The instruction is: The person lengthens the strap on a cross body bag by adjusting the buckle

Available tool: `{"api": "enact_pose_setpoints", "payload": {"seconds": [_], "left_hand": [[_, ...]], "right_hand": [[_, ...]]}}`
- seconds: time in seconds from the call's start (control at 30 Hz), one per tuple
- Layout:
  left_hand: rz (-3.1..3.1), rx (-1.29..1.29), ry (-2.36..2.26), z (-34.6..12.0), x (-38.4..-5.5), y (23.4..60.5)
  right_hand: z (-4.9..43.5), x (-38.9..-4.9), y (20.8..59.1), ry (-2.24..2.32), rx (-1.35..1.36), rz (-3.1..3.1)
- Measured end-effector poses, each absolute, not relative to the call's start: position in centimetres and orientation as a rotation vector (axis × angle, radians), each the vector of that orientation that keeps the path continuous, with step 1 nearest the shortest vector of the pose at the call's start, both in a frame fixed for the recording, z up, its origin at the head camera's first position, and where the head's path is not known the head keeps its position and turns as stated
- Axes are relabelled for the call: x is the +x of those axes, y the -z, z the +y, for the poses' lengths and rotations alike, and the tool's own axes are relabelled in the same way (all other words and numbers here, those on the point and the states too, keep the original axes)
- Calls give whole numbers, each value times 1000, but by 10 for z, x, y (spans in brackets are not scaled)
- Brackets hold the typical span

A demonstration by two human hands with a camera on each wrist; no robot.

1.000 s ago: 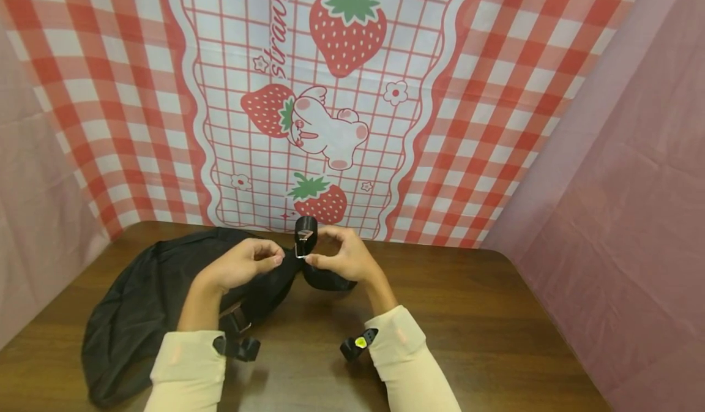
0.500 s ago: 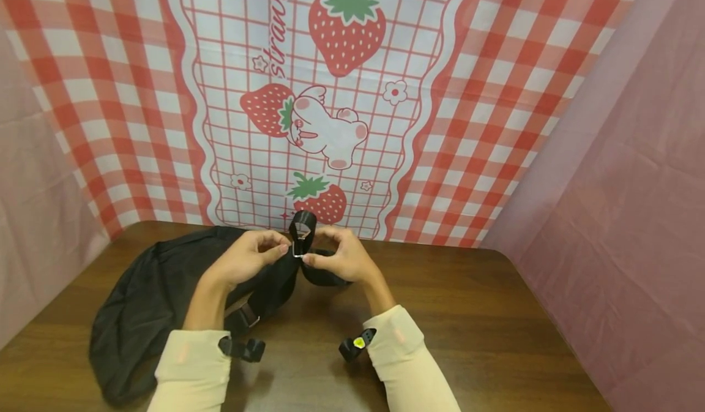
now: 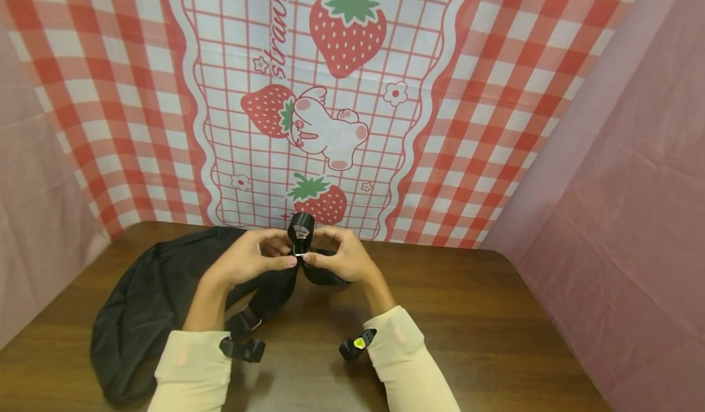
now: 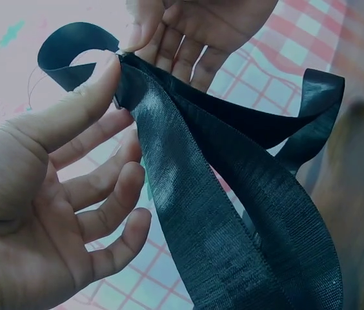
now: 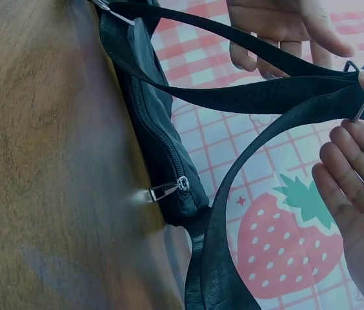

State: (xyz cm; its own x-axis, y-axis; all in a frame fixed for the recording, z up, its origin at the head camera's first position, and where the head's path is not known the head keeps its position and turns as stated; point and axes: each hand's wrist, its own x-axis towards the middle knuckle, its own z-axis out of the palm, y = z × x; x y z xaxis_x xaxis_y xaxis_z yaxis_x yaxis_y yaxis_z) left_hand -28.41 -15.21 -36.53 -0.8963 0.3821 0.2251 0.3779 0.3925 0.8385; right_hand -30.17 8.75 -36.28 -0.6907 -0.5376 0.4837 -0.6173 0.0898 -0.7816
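Observation:
A black fabric bag [image 3: 154, 302] lies on the left of the table, its webbing strap [image 4: 182, 181] rising to both hands. On the strap sits a metal slide buckle [image 3: 299, 254], with a strap loop [image 3: 301, 223] standing above it. My right hand [image 3: 348, 256] pinches the buckle's right side between thumb and fingers, as the right wrist view also shows. At the opposite side, my left hand [image 3: 242, 260] has thumb and index finger on the buckle edge; its other fingers curl loosely behind the strap [image 5: 253, 93]. The thumbs partly hide the buckle.
Another metal buckle [image 3: 253, 318] hangs on the strap by the left wrist. A zipper pull [image 5: 166, 190] shows on the bag's side. The wooden table [image 3: 468, 320] meets a checked strawberry cloth [image 3: 440, 204] at its back edge.
My left hand has moved right from beside the strap to the buckle, its thumb now against it. The strap loop has shifted slightly left, and the right hand stays at the buckle.

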Motion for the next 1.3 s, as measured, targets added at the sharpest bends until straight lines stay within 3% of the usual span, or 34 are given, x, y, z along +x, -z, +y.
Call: {"api": "enact_pose_setpoints", "payload": {"seconds": [0.77,1.0,1.3], "left_hand": [[2784,685,-1461,-147,-283,364],[2832,641,-1466,-149,-283,364],[2846,554,-1493,-151,-283,363]], "right_hand": [[92,-301,359,-1669,1125,-2454],[95,-322,383,-1522,1121,-2485],[85,-324,381,-1270,1237,-2475]]}}
